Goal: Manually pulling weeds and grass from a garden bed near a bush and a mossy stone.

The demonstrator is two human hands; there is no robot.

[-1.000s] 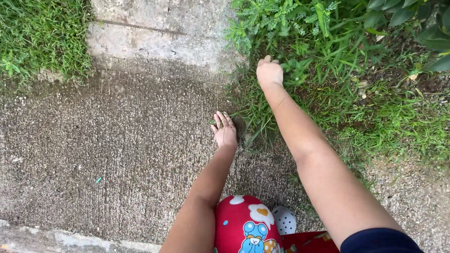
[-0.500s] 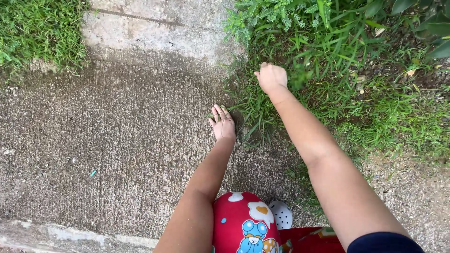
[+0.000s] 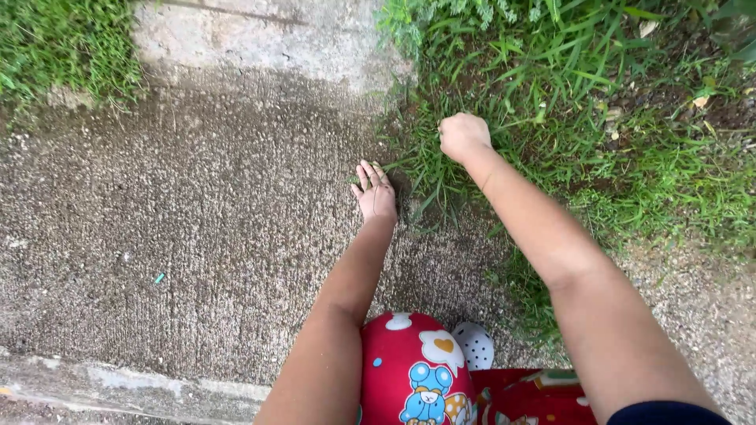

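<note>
My left hand (image 3: pixel 376 195) lies palm down on the wet concrete path (image 3: pixel 220 205), fingers spread, its fingertips at the edge of the grass (image 3: pixel 551 118). It holds nothing. My right hand (image 3: pixel 463 135) is a closed fist down among the long grass blades right of the path, gripping a tuft of them. My red patterned trouser knee (image 3: pixel 413 366) shows at the bottom, with a white perforated shoe (image 3: pixel 475 345) beside it.
A second grass patch (image 3: pixel 63 43) fills the top left corner. A paler concrete slab (image 3: pixel 268 35) joins the path at the top. A small green scrap (image 3: pixel 160 278) lies on the concrete. A raised kerb edge (image 3: pixel 118 386) runs along the bottom left.
My right fist has pulled back from the leafy weeds toward me, staying closed. My left hand has stayed flat on the concrete. The view has shifted slightly downward.
</note>
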